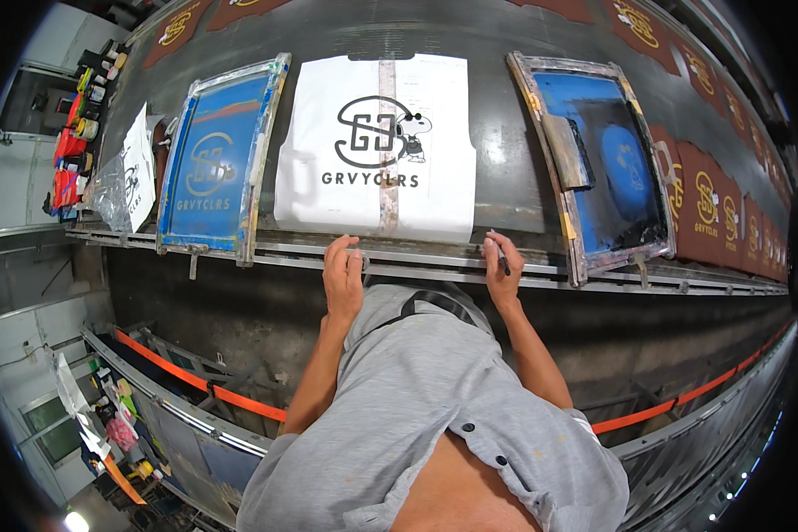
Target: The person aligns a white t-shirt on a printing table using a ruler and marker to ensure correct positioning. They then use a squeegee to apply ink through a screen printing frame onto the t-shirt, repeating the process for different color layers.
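A white printed sheet (363,195) lies flat on the dark table (505,204), carrying a black monogram (372,133) and a small cartoon dog (412,137); a brownish strip (387,204) runs down its middle. The left hand (343,270) is just below the sheet's near edge, fingers loosely curled; I cannot tell whether they grip anything. The right hand (503,266), just below the sheet's near right corner, pinches a dark pen-like stick (505,266) in bent fingers. A metal rail (426,259) runs along the near side of the sheet. Left of the sheet lies a blue-meshed printing screen (213,124) with a pale monogram design; farther left of the sheet are a clear plastic bag (111,191) and a second printed sheet (137,168). Right of the sheet lies an ink-smeared screen (628,168) with black ink over its blue mesh. Beyond that, farther right of the sheet, are brown fabric panels (702,191) with yellow prints.
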A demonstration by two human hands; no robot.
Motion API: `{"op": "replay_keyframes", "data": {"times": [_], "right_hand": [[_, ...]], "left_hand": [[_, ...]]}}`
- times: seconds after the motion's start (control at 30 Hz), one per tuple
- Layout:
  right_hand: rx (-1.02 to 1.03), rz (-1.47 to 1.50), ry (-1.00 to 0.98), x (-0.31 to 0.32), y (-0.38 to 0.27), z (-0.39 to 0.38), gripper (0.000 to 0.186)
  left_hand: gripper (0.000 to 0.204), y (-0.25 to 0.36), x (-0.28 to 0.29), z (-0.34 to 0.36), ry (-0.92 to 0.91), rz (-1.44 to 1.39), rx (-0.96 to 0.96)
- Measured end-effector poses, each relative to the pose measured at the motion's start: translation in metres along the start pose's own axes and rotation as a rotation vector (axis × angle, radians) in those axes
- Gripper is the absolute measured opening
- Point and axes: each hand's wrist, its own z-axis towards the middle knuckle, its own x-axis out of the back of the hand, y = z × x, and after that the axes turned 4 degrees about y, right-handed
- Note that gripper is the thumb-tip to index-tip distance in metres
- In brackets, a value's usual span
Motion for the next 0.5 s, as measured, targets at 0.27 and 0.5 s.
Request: {"op": "replay_keyframes", "data": {"times": [0.27,0.5], "right_hand": [[0.075,-0.225,0.138,-0.026,0.008,0.002,0.022],[0.143,-0.392,0.137,-0.033,0.016,0.001,0.022]], "left_hand": [[0.024,-0.014,0.001,0.025,-0.051,0.012,-0.012],[0.03,-0.05,-0.006,0.062,-0.112,0.007,0.249]]}}
